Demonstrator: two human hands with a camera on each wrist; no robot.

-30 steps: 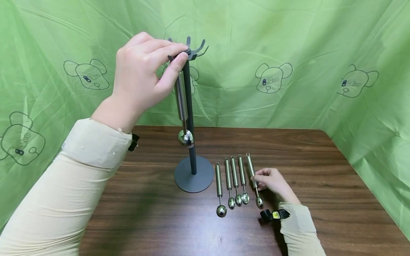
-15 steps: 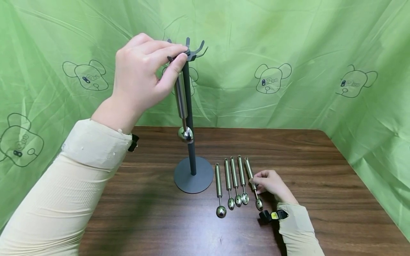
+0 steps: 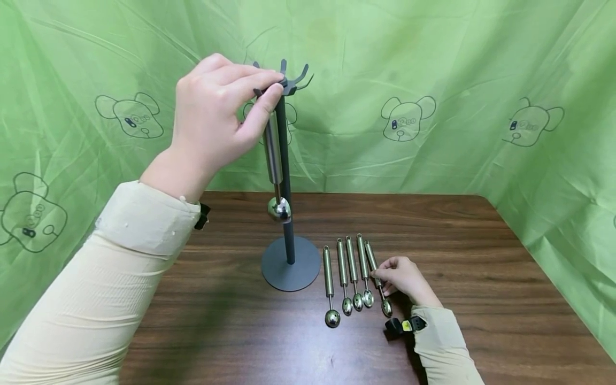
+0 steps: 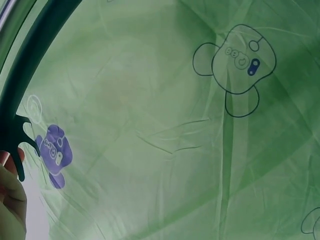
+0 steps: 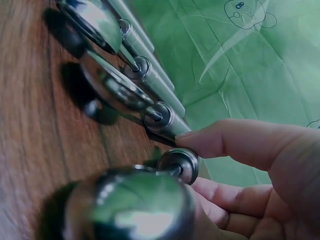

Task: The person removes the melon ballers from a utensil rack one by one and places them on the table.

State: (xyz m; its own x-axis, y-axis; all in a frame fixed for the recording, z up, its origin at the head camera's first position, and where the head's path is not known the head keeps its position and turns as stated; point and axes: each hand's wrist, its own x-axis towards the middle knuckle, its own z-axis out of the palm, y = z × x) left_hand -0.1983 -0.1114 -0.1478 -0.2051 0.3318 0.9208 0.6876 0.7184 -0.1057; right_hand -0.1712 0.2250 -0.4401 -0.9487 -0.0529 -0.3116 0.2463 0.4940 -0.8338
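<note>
My left hand (image 3: 218, 101) pinches the top of a dark grey hook stand (image 3: 287, 208), thumb and forefinger beside its hub. A steel melon baller (image 3: 272, 155) hangs there next to the pole, bowl downward, its upper end hidden behind the thumb. On the table to the right, my right hand (image 3: 404, 275) pinches the handle of another melon baller (image 3: 386, 307) between thumb and fingers. That one lies slanted at the right end of a row of melon balls tools, beside a melon baller (image 3: 363, 262). In the right wrist view, its shiny bowl (image 5: 140, 205) is close to the camera.
More melon ballers lie side by side, the leftmost melon baller (image 3: 329, 272) near the stand's round base (image 3: 274, 267). Dark wooden table (image 3: 240, 342) spreads beneath. A green printed curtain (image 3: 346, 144) encloses the back and sides.
My right hand has slid its melon baller left and slightly toward me, bringing it closer to the row. My left hand stays at the stand's top.
</note>
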